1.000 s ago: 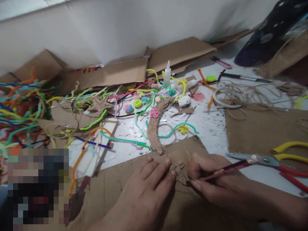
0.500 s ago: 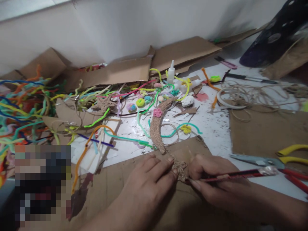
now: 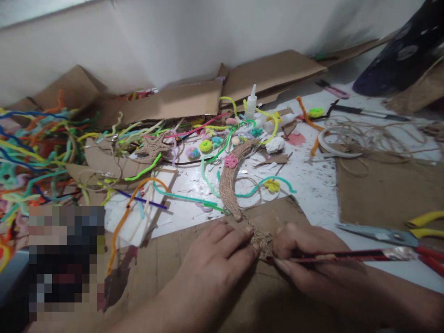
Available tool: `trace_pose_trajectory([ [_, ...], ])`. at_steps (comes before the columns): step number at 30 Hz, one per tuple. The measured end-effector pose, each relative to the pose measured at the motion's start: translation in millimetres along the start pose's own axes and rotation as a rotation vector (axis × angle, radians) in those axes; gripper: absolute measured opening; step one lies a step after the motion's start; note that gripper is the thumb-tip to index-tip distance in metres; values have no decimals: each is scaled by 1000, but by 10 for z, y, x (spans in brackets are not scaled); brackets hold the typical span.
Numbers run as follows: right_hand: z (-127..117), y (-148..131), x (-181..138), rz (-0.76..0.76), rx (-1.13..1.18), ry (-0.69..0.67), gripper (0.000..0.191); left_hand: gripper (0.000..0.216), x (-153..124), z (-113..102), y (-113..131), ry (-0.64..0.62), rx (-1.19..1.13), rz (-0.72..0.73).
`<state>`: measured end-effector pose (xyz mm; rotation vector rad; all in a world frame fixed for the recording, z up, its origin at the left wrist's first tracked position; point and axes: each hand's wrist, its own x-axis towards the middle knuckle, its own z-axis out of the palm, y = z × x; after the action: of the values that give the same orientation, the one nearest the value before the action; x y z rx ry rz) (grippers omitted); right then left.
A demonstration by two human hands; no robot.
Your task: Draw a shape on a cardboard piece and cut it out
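Note:
My right hand (image 3: 301,247) is closed around a red and black pencil (image 3: 357,255) with a silvery end. Its tip meets the edge of a small brown twine-wrapped piece (image 3: 265,241) on a cardboard sheet (image 3: 163,282). With bent fingers and thumb, my left hand (image 3: 222,256) presses that piece down from the left and hides part of its outline. Just beyond lies a twine-wrapped crescent (image 3: 229,185) bearing a pink flower (image 3: 231,161). A twine-wrapped star (image 3: 153,147) rests farther left.
Colourful pipe cleaners (image 3: 41,152) heap up at left. A glue bottle (image 3: 250,107) stands near cardboard flaps (image 3: 159,104) by the wall. Pliers (image 3: 385,235) and loose twine (image 3: 378,125) lie at right, with another cardboard piece (image 3: 388,189).
The whole view has shifted slightly, so things sit a little farther right. The pencil's back end has dipped slightly; both hands keep their hold on the same things.

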<state>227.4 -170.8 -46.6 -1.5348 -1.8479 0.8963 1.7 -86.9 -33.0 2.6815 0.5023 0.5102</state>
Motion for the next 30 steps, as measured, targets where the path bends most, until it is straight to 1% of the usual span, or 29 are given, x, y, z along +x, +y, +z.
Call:
trace_pose_trajectory([
  [4,18,20,-2,-25,-20,11,21,24,2,-16,14,-12,-18,-11],
  [9,6,-16,5,-12,15,-4,19,25,-19,-27,5,-18,-15,-1],
  [12,-9,-27,15,-59,55,-27,19,24,-22,-23,4,-26,-14,14],
  [17,5,-25,31,-100,111,-36,19,22,-12,-4,7,-17,-23,-21],
  [26,57,7,-4,-75,137,-67,16,22,-24,-5,5,1,0,-9],
  [30,82,3,-7,-99,104,-49,21,22,-14,-17,-1,-20,-19,-7],
])
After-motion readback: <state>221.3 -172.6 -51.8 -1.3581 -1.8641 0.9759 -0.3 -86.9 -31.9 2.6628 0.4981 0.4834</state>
